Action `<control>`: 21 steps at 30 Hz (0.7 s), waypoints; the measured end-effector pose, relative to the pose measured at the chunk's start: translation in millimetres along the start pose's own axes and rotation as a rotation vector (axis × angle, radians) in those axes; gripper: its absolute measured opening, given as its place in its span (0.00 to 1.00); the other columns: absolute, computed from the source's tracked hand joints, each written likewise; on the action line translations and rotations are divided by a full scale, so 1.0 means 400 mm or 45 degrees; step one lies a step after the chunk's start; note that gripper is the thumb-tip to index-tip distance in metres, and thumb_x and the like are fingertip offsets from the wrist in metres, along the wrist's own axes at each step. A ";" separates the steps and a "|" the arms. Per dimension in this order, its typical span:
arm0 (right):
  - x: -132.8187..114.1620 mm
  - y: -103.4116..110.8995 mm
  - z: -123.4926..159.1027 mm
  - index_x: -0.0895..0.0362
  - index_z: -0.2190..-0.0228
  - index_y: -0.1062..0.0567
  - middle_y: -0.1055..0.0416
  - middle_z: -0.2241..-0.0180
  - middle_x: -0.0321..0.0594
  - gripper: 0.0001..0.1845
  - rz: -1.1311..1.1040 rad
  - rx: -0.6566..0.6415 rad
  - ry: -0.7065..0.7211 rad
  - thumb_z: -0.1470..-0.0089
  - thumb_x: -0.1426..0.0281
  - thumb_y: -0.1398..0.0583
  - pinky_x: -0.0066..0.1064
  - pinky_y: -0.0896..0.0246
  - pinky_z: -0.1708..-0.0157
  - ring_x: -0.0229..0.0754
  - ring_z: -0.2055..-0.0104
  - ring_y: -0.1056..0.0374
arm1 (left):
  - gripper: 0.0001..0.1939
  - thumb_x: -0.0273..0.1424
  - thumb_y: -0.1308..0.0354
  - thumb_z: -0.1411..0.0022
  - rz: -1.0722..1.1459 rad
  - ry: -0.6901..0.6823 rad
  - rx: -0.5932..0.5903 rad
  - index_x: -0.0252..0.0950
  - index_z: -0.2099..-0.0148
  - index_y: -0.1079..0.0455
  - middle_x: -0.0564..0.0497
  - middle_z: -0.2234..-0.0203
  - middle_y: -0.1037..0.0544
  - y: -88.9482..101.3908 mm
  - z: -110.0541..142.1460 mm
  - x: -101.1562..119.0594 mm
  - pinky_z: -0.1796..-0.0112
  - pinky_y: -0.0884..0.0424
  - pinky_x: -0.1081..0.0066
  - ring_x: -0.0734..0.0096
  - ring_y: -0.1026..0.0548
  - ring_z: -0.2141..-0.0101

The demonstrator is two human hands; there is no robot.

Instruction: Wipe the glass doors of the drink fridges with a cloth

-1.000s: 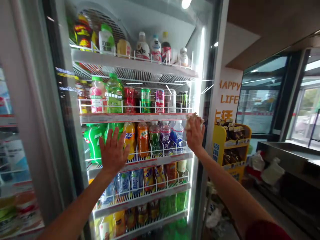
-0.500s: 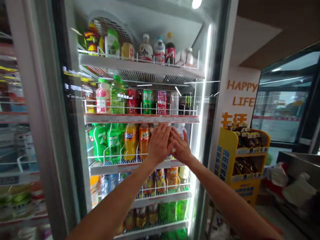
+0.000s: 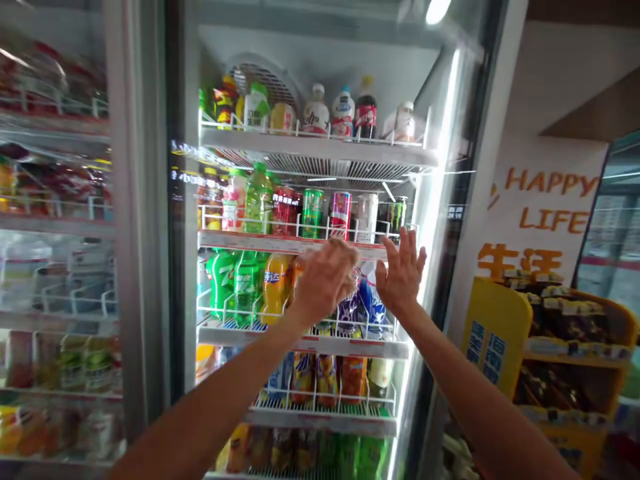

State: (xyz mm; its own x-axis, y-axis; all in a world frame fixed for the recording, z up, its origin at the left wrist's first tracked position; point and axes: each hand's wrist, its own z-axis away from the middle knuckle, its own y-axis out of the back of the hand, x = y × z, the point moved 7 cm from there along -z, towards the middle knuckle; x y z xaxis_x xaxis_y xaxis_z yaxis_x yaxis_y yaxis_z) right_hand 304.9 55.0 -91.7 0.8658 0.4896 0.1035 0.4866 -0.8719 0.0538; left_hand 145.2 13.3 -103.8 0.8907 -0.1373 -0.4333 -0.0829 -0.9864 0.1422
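My left hand (image 3: pixel 321 283) is blurred and holds a crumpled beige cloth (image 3: pixel 345 263), part of it showing past the fingers. The hand is at the glass door (image 3: pixel 320 40) of an upright drinks cooler, in front of the orange bottles on the middle shelf. My right hand (image 3: pixel 401 275) is open, fingers spread and raised, at the glass to the right. It holds nothing. Behind it, a blue-labelled bottle (image 3: pixel 374 303) and a black can (image 3: pixel 397 215) show through the door. I cannot tell whether the right palm touches the glass.
Shelves of bottles and cans fill the cooler, among them a green soda bottle (image 3: pixel 221 283). A metal door frame (image 3: pixel 143 200) parts it from another stocked cooler at left. At right stands a yellow display rack (image 3: pixel 500 320) beside a wall with orange lettering (image 3: pixel 553 180).
The cloth has passed from my right hand to my left after the two hands met at the glass. The hands are apart again, and the view has swung left.
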 end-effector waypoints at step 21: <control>-0.004 0.000 -0.016 0.52 0.40 0.52 0.51 0.38 0.45 0.31 0.064 0.093 -0.105 0.44 0.71 0.53 0.54 0.63 0.40 0.50 0.36 0.57 | 0.28 0.40 0.62 0.34 0.016 0.611 0.308 0.26 0.39 0.52 0.34 0.39 0.51 0.125 -0.046 -0.392 0.48 0.49 0.39 0.48 0.53 0.39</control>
State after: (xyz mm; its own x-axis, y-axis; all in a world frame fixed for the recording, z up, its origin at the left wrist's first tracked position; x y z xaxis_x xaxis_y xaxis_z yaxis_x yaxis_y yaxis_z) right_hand 302.9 54.1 -85.6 0.8946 0.4463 0.0220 0.4467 -0.8944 -0.0225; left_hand 9.7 -13.0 -12.4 0.9885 -0.1479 0.0309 -0.1447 -0.9855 -0.0891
